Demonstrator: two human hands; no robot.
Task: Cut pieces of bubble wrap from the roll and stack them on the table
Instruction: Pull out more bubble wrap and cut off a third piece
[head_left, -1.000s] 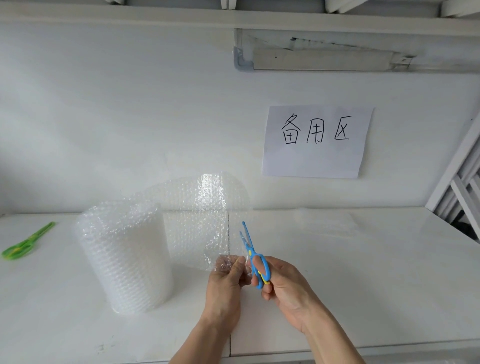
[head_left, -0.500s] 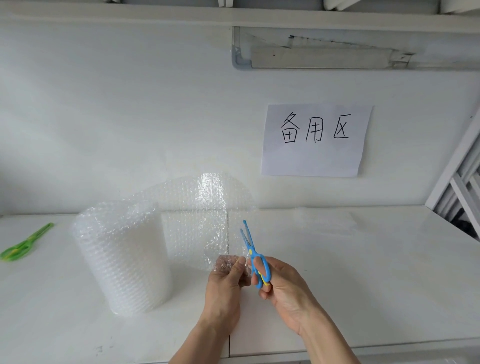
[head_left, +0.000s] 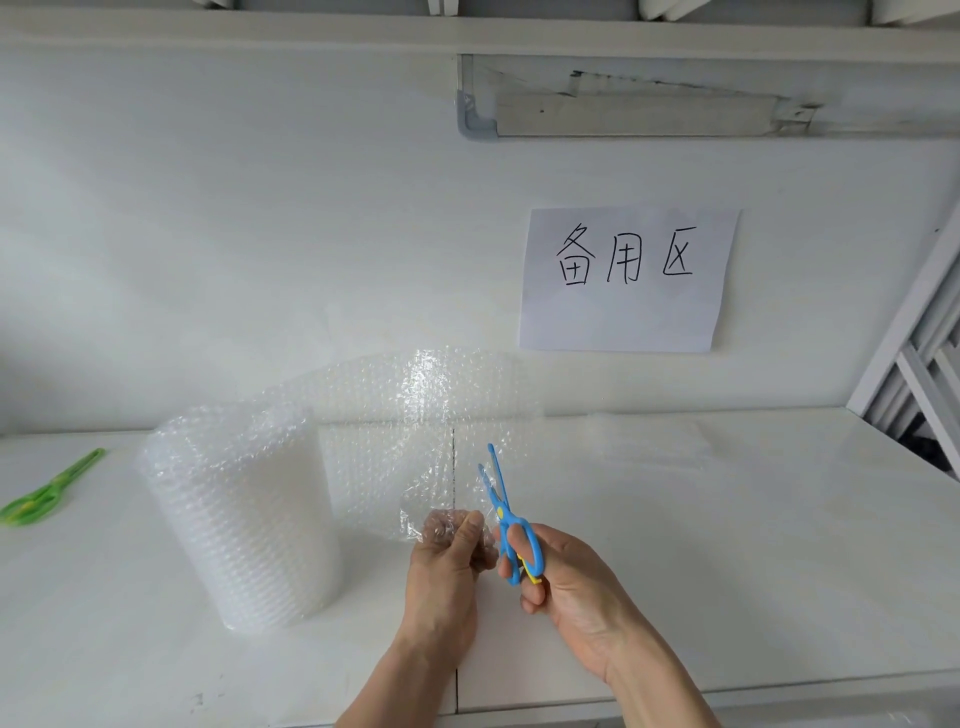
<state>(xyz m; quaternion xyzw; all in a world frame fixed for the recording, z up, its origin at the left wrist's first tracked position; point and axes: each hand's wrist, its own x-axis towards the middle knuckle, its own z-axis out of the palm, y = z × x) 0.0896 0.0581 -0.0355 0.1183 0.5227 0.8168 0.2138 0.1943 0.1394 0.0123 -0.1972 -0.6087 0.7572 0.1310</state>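
Observation:
A roll of clear bubble wrap stands upright on the white table, left of centre. Its loose sheet arches up and to the right from the roll. My left hand pinches the sheet's lower edge. Right beside it, my right hand grips blue scissors by their loops, with the blades parted and pointing up at the sheet's bottom edge. A faint flat pile of cut clear pieces lies on the table at the back right.
Green scissors lie at the table's far left. A paper sign with handwritten characters hangs on the white wall. A white frame leans at the right edge. A seam runs across the table between my forearms.
Almost nothing has changed. Both hands and the scissors have kept their places at the sheet's lower edge.

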